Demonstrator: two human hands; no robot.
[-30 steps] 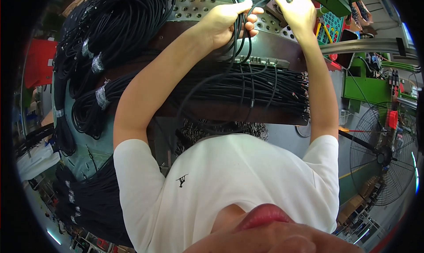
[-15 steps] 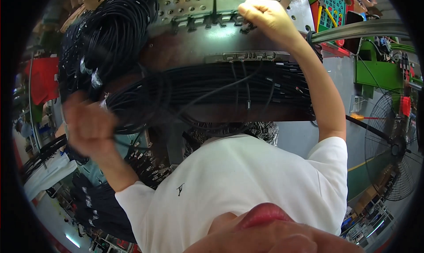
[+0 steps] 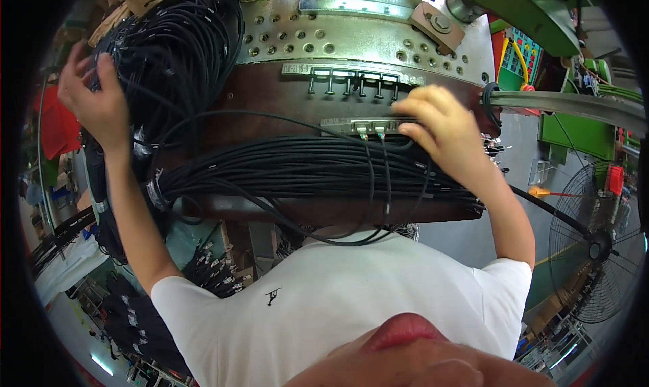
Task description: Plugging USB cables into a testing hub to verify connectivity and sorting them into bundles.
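Observation:
My left hand (image 3: 98, 106) is raised at the far left beside a large coil of black cables (image 3: 189, 42). Its fingers are spread, slightly blurred, and I see nothing in them. My right hand (image 3: 449, 137) hovers at the right end of a narrow metal connector holder (image 3: 334, 125), fingers bent and thumb apart. It hides that end of the holder. Two white-and-green cable ends (image 3: 372, 131) sit in the holder, their black cables hanging toward me. Just beyond, a metal strip (image 3: 297, 69) carries a black plastic frame (image 3: 355, 83) with several pegs.
A long bundle of black cables (image 3: 304, 164) lies across the brown bench edge (image 3: 324, 208). Behind is a perforated metal plate (image 3: 291, 32) with a bolted block (image 3: 438, 27). A green machine arm (image 3: 534, 12) overhangs at upper right. A floor fan (image 3: 598, 245) stands right.
My right hand has left the black frame and come nearer to the connector holder, its fist loosened. My left hand has risen to the cable coil. The view has shifted, showing more of the plate.

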